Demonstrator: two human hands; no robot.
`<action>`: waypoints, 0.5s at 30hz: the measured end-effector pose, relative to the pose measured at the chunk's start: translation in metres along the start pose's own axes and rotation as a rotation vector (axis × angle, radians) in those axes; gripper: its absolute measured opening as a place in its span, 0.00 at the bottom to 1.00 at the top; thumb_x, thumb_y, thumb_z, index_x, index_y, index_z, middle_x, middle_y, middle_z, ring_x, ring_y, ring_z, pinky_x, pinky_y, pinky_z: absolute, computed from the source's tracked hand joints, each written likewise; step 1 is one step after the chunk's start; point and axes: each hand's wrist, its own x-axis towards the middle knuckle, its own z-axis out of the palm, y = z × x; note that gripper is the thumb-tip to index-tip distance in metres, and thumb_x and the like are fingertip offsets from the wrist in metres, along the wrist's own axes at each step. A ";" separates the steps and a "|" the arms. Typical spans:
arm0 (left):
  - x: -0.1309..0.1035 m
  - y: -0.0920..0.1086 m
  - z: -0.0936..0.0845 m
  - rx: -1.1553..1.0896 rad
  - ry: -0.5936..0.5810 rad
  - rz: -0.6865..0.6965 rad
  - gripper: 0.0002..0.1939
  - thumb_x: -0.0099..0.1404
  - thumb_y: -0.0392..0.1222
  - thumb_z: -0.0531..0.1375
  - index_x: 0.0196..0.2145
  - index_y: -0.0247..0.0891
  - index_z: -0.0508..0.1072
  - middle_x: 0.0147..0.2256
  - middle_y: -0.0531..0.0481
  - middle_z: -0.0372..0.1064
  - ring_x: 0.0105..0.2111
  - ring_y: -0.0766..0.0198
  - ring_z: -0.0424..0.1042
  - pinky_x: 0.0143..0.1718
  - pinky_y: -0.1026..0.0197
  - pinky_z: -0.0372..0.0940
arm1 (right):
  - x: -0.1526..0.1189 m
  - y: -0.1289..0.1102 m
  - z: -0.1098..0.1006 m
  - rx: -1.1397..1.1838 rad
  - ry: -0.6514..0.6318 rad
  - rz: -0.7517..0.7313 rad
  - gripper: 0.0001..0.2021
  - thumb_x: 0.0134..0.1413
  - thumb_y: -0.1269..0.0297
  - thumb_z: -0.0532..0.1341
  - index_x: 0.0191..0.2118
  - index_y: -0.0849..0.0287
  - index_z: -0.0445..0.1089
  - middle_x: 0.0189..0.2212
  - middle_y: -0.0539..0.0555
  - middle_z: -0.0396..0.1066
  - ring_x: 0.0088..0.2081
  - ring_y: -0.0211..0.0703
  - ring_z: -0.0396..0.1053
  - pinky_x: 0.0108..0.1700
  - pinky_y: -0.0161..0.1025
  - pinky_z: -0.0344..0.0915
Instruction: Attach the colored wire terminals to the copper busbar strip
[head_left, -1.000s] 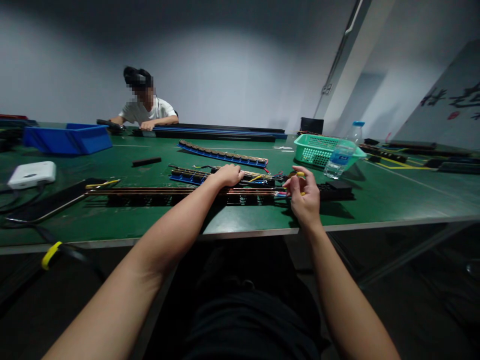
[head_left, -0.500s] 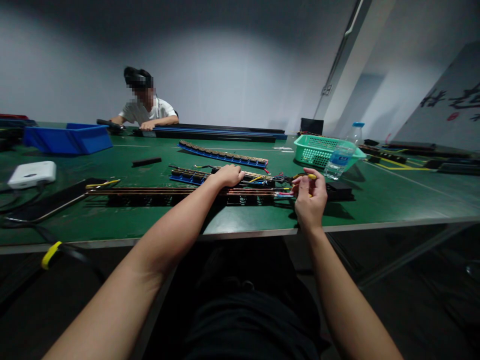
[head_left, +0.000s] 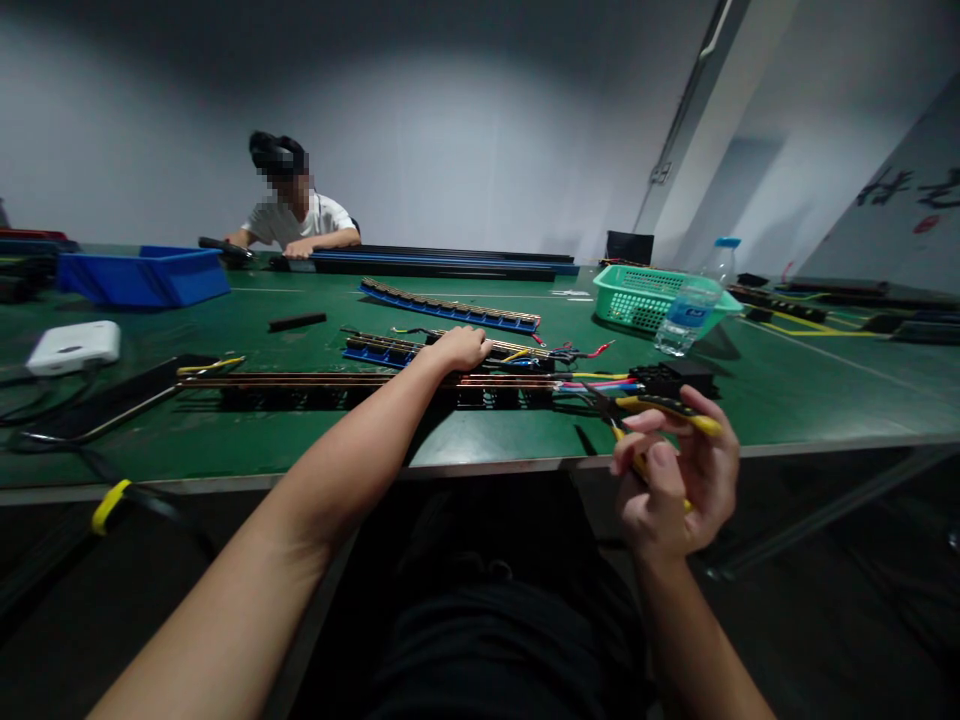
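My left hand (head_left: 461, 350) rests on a long assembly of copper-coloured rails on black supports (head_left: 360, 382), fingers curled over it; what they grip is hidden. In my right hand (head_left: 675, 480) are yellow-handled pliers (head_left: 667, 405), held at the table's front edge with the dark tip pointing left. Pink, blue and yellow wires (head_left: 600, 383) run from the assembly's right end to a black block (head_left: 679, 378). Behind my left hand is a shorter blue-based strip (head_left: 379, 350) with loose wires.
Another blue-based strip (head_left: 450, 308) lies farther back. At the right are a green basket (head_left: 634, 297) and a water bottle (head_left: 684, 318). A blue bin (head_left: 146, 277), white box (head_left: 73, 347) and dark flat device (head_left: 112, 400) are at left. A person (head_left: 300, 220) sits opposite.
My right hand has moved right and toward me with the pliers, off the wires, which now show. My left hand stays in place.
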 end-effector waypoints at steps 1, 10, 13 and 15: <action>0.000 0.000 0.000 -0.009 0.002 -0.008 0.24 0.76 0.49 0.42 0.54 0.33 0.70 0.53 0.37 0.69 0.54 0.50 0.69 0.54 0.54 0.62 | 0.000 -0.001 -0.001 -0.009 -0.026 0.010 0.20 0.61 0.64 0.59 0.58 0.50 0.68 0.32 0.52 0.70 0.19 0.33 0.61 0.19 0.34 0.60; 0.003 -0.003 0.004 -0.060 0.009 -0.019 0.24 0.76 0.50 0.43 0.55 0.34 0.70 0.54 0.36 0.67 0.58 0.49 0.66 0.57 0.52 0.61 | -0.001 0.031 -0.005 -0.106 -0.368 0.088 0.26 0.61 0.68 0.60 0.63 0.47 0.59 0.42 0.54 0.71 0.31 0.38 0.70 0.33 0.37 0.70; 0.003 -0.003 0.004 -0.058 0.002 -0.019 0.24 0.76 0.50 0.42 0.55 0.35 0.70 0.55 0.37 0.67 0.58 0.49 0.65 0.57 0.52 0.61 | -0.005 0.035 -0.005 -0.200 -0.544 0.096 0.22 0.59 0.68 0.62 0.59 0.51 0.65 0.31 0.48 0.69 0.23 0.33 0.61 0.24 0.32 0.61; 0.003 -0.003 0.004 -0.052 0.000 -0.018 0.24 0.76 0.49 0.42 0.55 0.34 0.70 0.54 0.36 0.68 0.58 0.49 0.66 0.57 0.53 0.61 | -0.007 0.035 -0.004 -0.278 -0.602 0.062 0.20 0.58 0.69 0.62 0.56 0.53 0.69 0.22 0.43 0.59 0.19 0.31 0.53 0.22 0.31 0.55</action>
